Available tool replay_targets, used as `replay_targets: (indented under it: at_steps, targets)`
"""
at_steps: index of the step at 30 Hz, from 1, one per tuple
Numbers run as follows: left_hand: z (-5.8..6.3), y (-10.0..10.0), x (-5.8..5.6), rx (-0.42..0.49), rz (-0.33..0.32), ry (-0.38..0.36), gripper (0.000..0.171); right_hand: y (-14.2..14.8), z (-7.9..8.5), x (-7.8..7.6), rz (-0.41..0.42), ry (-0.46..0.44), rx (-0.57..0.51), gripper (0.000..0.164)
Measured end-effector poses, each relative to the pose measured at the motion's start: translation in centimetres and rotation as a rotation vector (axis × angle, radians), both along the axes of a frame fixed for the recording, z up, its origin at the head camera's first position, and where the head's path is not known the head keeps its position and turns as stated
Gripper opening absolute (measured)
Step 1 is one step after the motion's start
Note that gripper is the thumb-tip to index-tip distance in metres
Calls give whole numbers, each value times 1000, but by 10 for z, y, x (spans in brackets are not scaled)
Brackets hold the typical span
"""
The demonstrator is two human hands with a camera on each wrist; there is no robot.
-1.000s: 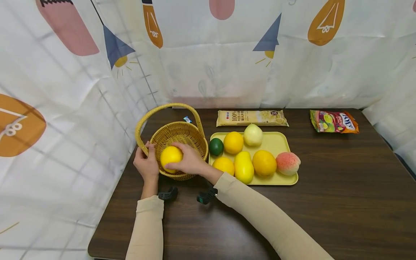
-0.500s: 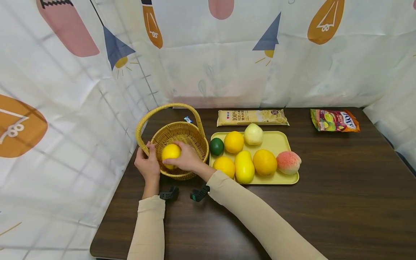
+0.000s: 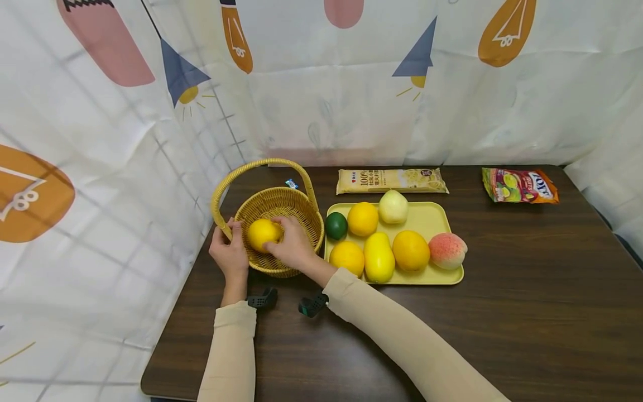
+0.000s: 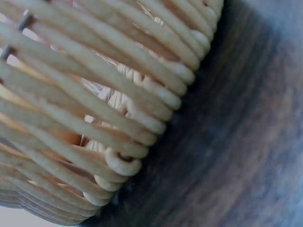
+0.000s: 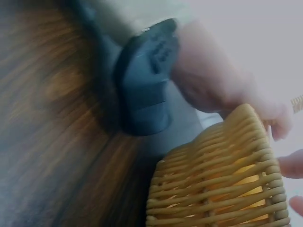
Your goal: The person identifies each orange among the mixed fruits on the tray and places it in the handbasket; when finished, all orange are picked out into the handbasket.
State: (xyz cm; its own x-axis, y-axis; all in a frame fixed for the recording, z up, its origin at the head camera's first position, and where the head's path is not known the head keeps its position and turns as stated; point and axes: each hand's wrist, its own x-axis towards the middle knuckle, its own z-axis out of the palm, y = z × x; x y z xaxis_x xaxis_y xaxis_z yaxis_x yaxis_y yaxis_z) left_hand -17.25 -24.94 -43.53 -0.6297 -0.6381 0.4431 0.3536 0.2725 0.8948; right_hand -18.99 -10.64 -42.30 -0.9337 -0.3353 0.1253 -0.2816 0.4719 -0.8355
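Note:
In the head view a wicker basket with a tall arched handle stands at the left of the table. My left hand grips its left side where the handle meets the rim. Inside lies an orange, also glimpsed through the weave in the right wrist view. My right hand reaches over the front right rim, its thumb and fingertips spread apart at the orange's right side. The left wrist view is filled with basket weave, with the left fingers hidden. The right wrist view catches fingertips above the rim.
A yellow tray right of the basket bears a green avocado-like fruit, several oranges, a long yellow fruit, a pale round fruit and a peach. Behind are a noodle packet and a candy bag.
The orange has settled slightly left and deeper in the basket. The right fingers have drawn back to its right side and spread from it. The left hand stays at the basket.

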Motion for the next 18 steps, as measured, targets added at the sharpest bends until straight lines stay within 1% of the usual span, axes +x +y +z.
replay_targets:
  at_steps: [4,7,10,15,18]
  targets:
    - [-1,0,0,-5,0,-12,31,5,-2,6,5,118,-33,54]
    - [-1,0,1,-14,3,-18,30,12,-3,11,20,151,-79,52]
    - [0,0,1,-19,4,-14,31,21,-1,15,42,139,-149,52]
    - [1,0,1,-15,-4,-11,33,42,4,23,64,68,-285,54]
    - [1,-1,1,-12,-6,-14,34,55,8,27,73,35,-341,53]
